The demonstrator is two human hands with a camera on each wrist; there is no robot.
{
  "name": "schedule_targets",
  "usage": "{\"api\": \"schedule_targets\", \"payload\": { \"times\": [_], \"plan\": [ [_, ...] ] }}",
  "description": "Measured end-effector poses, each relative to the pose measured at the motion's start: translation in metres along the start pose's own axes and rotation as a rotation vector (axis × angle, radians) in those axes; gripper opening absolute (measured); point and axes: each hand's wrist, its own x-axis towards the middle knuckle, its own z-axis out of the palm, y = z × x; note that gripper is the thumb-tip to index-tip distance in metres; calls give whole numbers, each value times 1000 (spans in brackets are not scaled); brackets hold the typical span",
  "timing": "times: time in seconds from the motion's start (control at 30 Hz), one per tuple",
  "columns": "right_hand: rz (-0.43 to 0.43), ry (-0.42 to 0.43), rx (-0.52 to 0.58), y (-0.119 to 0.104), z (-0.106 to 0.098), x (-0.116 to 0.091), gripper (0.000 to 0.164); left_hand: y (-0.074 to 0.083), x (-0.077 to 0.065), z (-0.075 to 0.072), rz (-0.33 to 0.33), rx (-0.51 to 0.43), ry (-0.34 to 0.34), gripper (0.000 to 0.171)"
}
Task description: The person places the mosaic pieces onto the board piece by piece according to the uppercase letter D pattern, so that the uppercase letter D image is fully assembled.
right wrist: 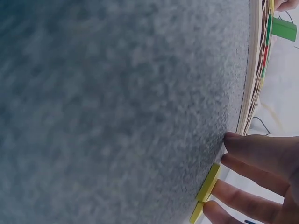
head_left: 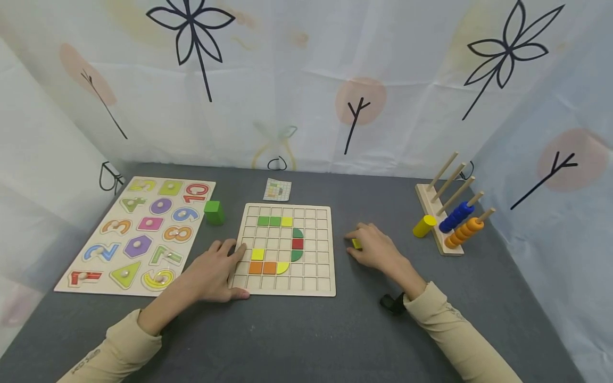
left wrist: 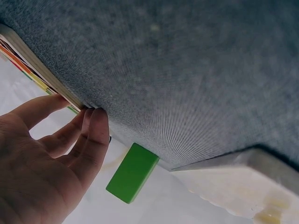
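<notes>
In the head view my left hand (head_left: 213, 274) rests at the left edge of a pale wooden grid board (head_left: 316, 284), a finger on its top and the thumb by its lower edge. Green, yellow, orange and red tiles lie in some of its squares. My right hand (head_left: 375, 247) is on the table right of the board, over a yellow tile (head_left: 356, 243). Seen from the right wrist, two yellow pieces (right wrist: 209, 183) lie at the fingertips (right wrist: 223, 189); the fingers are fairly straight, with the thumb apart from the pieces.
A number-and-shape puzzle board (head_left: 107, 260) lies at the left, with a green block (head_left: 214, 213) beside it. Behind the grid board is a small pattern card (head_left: 276, 190). A peg stand (head_left: 423, 197) with blue and orange beads stands at the right, a yellow cylinder (head_left: 424, 226) beside it.
</notes>
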Motion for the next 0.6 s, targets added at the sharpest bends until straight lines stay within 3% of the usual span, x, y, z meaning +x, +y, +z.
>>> {"api": "schedule_targets", "payload": {
  "times": [0.6],
  "plan": [
    [-9,-41,47,20,-4,-4,36,0,0,0,-3,-2,-5,102]
  ]
}}
